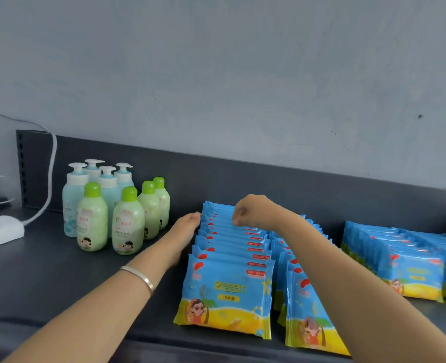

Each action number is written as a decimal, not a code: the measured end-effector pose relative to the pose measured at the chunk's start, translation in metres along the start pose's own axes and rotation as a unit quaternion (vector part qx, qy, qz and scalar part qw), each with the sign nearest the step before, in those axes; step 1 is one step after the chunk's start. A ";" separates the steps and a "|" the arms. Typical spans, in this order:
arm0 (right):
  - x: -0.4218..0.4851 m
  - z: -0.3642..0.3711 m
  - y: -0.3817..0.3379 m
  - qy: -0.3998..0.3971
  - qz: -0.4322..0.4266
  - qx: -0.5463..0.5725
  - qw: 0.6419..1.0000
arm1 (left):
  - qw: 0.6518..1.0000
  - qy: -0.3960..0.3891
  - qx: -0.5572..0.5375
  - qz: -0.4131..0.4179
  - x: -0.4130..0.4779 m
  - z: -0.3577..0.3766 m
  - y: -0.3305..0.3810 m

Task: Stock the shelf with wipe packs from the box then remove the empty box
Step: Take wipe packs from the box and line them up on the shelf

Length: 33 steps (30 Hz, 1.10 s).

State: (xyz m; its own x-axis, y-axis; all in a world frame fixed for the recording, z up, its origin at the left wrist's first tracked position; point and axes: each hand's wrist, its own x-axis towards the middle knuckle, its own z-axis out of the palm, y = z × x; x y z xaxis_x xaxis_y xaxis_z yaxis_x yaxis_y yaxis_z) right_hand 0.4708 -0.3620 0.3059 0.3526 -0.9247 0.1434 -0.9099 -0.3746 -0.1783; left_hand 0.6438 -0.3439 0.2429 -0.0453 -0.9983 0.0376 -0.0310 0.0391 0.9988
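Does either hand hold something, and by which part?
Left hand presses flat against the wipe pack row, holding nothing. Right hand curls at its top edges; grip cannot be told.

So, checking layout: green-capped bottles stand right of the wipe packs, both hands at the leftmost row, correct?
No: the head view shows the green-capped bottles left of the wipe packs; left hand and right hand are at the leftmost row.

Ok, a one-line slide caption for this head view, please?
Left hand presses the side of a row of wipe packs on the dark shelf; right hand curls over its top.
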 end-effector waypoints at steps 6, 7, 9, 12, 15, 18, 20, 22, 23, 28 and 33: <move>0.020 0.007 0.006 -0.006 0.051 -0.038 0.998 | 1.000 0.019 0.022 -0.006 0.021 -0.001 0.000; 0.023 0.009 0.007 -0.013 0.052 -0.039 0.998 | 0.999 0.019 0.026 -0.011 0.026 -0.001 -0.001; 0.027 0.011 0.007 -0.015 0.046 -0.043 0.998 | 0.999 0.021 0.026 -0.027 0.032 -0.002 -0.004; 0.029 0.007 0.008 -0.015 0.030 -0.028 0.999 | 0.999 0.019 0.012 -0.045 0.045 -0.006 -0.013; 0.032 0.003 0.014 0.006 0.032 0.022 0.999 | 0.998 0.023 0.003 -0.051 0.062 -0.008 -0.019; 0.040 0.008 0.019 0.005 0.055 -0.003 0.998 | 0.999 0.017 -0.016 -0.046 0.056 -0.003 -0.007; 0.047 0.013 0.017 -0.001 0.057 -0.009 0.998 | 0.999 0.006 -0.027 -0.045 0.051 0.001 -0.004; 0.052 0.015 0.015 0.000 0.047 -0.013 0.999 | 0.999 -0.003 -0.033 -0.043 0.052 0.002 -0.004; 0.053 0.016 0.015 0.001 0.043 -0.016 0.999 | 0.999 -0.008 -0.038 -0.036 0.052 0.003 -0.005; 0.059 0.017 0.010 0.006 0.018 -0.030 0.999 | 0.998 0.010 -0.058 -0.026 0.056 0.002 -0.004; 0.066 0.021 0.006 0.011 0.009 -0.036 0.999 | 0.996 0.027 -0.074 -0.027 0.061 0.001 -0.006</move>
State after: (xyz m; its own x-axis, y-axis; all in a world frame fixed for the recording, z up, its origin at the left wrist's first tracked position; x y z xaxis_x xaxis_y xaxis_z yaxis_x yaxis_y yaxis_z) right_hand 0.4934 -0.4266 0.2938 0.3312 -0.9295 0.1625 -0.9298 -0.3508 -0.1117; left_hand 0.6403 -0.4047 0.2393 0.0072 -0.9998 -0.0193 0.1164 -0.0183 0.9930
